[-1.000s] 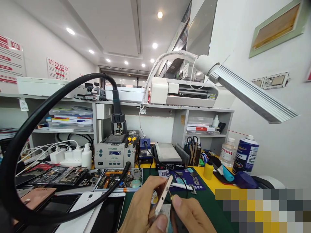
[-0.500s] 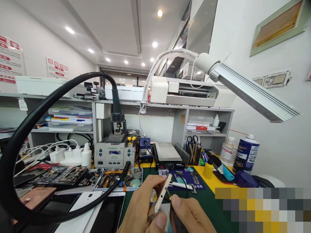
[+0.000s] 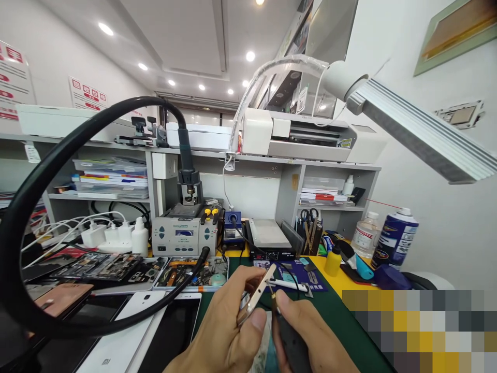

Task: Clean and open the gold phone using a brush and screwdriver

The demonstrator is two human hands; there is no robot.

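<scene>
The left hand (image 3: 223, 326) is gripping a slim, pale-edged device (image 3: 257, 294), tilting it towards the right hand (image 3: 314, 334), which is grasping a dark-handled tool (image 3: 292, 339). Working its tip along that edge seems the current step, calling next for steadiness. Left of the hands, a white phone (image 3: 112, 349) is reading "MI"; far beyond, a poster (image 3: 89, 94) is showing 回收价格.

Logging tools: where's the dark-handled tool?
Head view, bottom, right of centre: the tool is in the right hand, pointed at the device in the left hand.
</scene>
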